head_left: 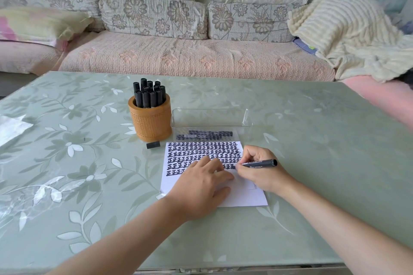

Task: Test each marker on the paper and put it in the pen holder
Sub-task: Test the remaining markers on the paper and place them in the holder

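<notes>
On table [312, 163], paper [243, 196] partly hidden under flat left hand [199, 185]; right hand [261, 174] fingers pinch marker [261, 163], tip hidden.

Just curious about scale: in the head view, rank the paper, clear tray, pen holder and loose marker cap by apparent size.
1. paper, though nearest the camera
2. clear tray
3. pen holder
4. loose marker cap, by far the smallest

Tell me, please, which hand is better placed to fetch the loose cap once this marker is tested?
Probably the left: the left hand lies flat on the paper, nearer the cap beside the pen holder, while the right hand grips the marker.
</notes>
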